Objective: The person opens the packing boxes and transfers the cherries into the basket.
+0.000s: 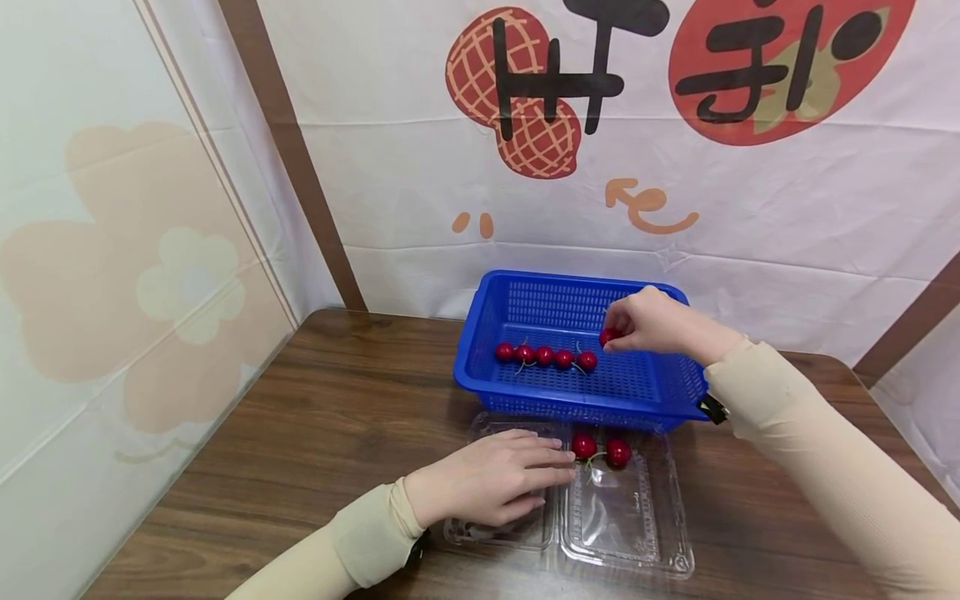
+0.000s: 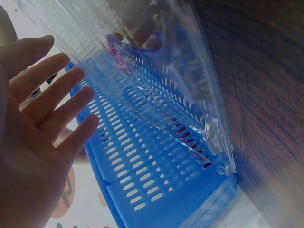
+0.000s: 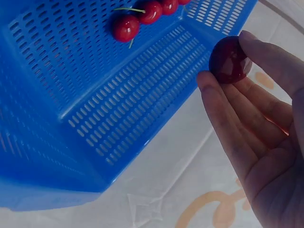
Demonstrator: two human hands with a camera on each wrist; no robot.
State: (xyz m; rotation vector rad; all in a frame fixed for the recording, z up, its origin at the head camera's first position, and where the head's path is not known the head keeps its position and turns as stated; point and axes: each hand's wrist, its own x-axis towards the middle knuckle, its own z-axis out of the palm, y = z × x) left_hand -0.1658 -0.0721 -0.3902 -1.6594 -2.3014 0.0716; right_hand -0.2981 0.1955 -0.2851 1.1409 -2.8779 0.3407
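My right hand (image 1: 651, 321) pinches a dark red cherry (image 3: 231, 60) between thumb and fingertips, above the right part of a blue plastic basket (image 1: 468, 350). Several cherries (image 1: 544, 357) with thin green stems lie in a row on the basket's floor. In front of the basket, a clear plastic clamshell box (image 1: 611, 529) lies opened flat on the table. Two cherries (image 1: 618, 452) rest at the far end of its right half. Over the left half is my left hand (image 1: 495, 477), palm down with fingers extended; in the left wrist view the fingers (image 2: 57, 102) hold nothing.
The brown wooden table (image 1: 300, 433) bears the basket and the box. A white cloth backdrop (image 1: 405, 192) with printed drawings hangs right behind the basket. Another printed cloth (image 1: 112, 275) borders the table's left side.
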